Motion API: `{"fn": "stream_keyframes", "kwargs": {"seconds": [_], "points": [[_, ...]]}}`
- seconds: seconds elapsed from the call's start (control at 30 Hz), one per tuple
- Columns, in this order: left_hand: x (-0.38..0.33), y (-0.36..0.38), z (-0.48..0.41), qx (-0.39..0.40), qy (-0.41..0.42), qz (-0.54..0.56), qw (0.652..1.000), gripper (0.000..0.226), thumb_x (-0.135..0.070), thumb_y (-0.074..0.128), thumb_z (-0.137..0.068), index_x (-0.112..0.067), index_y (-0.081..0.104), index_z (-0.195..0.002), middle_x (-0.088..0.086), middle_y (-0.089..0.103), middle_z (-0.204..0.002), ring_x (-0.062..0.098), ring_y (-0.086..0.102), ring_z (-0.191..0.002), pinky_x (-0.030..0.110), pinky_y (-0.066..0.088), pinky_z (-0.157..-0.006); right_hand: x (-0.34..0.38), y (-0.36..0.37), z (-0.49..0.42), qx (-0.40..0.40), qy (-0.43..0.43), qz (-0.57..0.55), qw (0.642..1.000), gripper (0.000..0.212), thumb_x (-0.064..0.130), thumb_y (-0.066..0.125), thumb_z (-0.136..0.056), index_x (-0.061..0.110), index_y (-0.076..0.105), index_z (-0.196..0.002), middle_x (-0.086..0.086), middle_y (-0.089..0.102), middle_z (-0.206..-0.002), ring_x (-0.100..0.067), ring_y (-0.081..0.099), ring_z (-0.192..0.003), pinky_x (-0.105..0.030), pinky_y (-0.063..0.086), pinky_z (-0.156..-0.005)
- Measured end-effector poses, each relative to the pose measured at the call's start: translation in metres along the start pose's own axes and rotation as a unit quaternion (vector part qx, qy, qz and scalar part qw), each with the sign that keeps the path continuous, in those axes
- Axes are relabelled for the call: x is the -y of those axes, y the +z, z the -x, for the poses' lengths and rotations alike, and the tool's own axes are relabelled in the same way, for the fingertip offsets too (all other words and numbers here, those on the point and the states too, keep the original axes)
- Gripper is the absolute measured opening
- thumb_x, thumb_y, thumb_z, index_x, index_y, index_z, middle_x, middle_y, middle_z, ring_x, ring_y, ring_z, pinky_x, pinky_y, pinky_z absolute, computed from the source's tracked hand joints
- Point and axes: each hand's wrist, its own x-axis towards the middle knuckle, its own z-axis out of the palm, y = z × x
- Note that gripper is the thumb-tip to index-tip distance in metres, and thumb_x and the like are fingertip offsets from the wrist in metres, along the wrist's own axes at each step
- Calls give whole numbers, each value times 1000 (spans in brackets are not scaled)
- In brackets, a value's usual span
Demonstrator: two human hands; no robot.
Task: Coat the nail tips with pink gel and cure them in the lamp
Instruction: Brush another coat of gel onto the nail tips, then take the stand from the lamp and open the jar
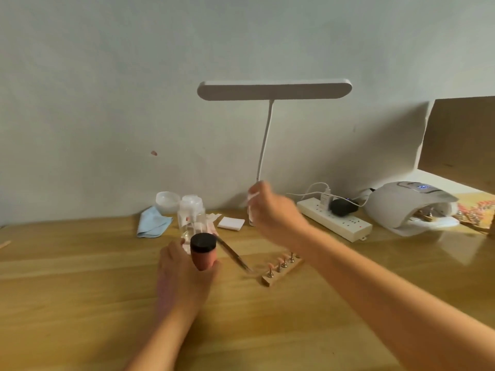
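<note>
Head view: the left hand has its grip curled round a black-lidded pink gel jar over the desk. The right hand is raised mid-frame (grip blurred, cannot tell). Nail tips stand on a wooden holder; the curing lamp sits far right.

A small pink gel jar with a black lid sits upright in the left hand, just above the bench. A thin brush slants beside it. Pink nail tips stand on metal pegs in a wooden strip. The white domed curing lamp, its display lit blue, sits at the far right.
</note>
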Motion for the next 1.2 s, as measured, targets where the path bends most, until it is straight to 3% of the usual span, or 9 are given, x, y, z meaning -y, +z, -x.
{"fn": "stream_keyframes", "kwargs": {"seconds": [0.1, 0.2, 0.27, 0.37, 0.5, 0.7, 0.9, 1.07, 1.2], "points": [[-17, -6, 12, -125, 180, -30, 975, 49, -26, 81, -71, -7, 56, -109, 9, 59, -103, 24, 54, -93, 29, 38, -77, -50, -34, 4, -120, 78, -72, 987, 21, 12, 45, -94, 21, 53, -111, -2, 69, -110, -30, 60, -106, -38, 48, -89], [-37, -3, 29, -33, 271, -38, 961, 27, -36, 73, -74, -25, 53, -89, -12, 56, -86, 9, 53, -77, 22, 37, -68, -109, -27, 35, -30, 143, 0, 989, 21, 13, 53, -93, 20, 55, -112, 2, 63, -112, -23, 59, -109, -35, 47, -91], [-41, 10, 37, 77, 277, -82, 954, 27, -56, 61, -78, -35, 51, -92, -21, 52, -90, 3, 52, -87, 23, 38, -79, -131, -10, 54, 78, 177, 52, 980, 40, 21, 59, -91, 23, 50, -130, 2, 55, -128, -17, 51, -121, -38, 44, -103], [-39, 22, 42, 137, 251, -112, 952, 38, -68, 56, -81, -41, 59, -107, -24, 46, -98, 0, 47, -100, 23, 36, -90, -134, 1, 62, 98, 149, 126, 976, 53, 41, 55, -92, 34, 41, -142, 6, 42, -141, -14, 37, -133, -39, 34, -111], [-35, 24, 42, 144, 257, -75, 953, 32, -62, 63, -83, -40, 67, -106, -25, 47, -91, -2, 48, -99, 20, 37, -89, -125, 5, 59, 95, 107, 108, 984, 43, 43, 54, -91, 41, 46, -134, 10, 42, -132, -12, 35, -128, -36, 28, -108], [-35, 25, 43, 146, 267, -36, 952, 19, -51, 70, -81, -45, 59, -95, -28, 49, -88, -9, 45, -88, 17, 38, -82, -127, -5, 65, 62, 107, 6, 992, 22, 32, 67, -87, 39, 51, -99, 24, 58, -103, -5, 54, -105, -41, 41, -102], [-41, 22, 44, 181, 243, -9, 953, 19, -43, 75, -80, -48, 59, -87, -39, 57, -86, -10, 48, -85, 20, 43, -77, -133, -17, 82, 46, 91, -2, 995, 32, 31, 70, -87, 49, 48, -104, 21, 63, -95, 4, 54, -96, -38, 37, -103], [-40, 22, 45, 190, 249, -14, 949, 22, -41, 73, -83, -50, 62, -100, -38, 58, -87, -12, 48, -89, 17, 40, -75, -136, -30, 95, 67, 74, 25, 995, 20, 42, 74, -82, 48, 60, -96, 25, 64, -92, 6, 56, -91, -31, 36, -95], [-35, 22, 45, 187, 273, -34, 943, 29, -40, 71, -86, -44, 59, -112, -32, 60, -91, -10, 47, -89, 21, 43, -80, -153, -56, 115, 48, 107, 18, 993, 16, 41, 76, -81, 45, 61, -86, 24, 62, -76, -2, 55, -72, -15, 40, -64]]}}
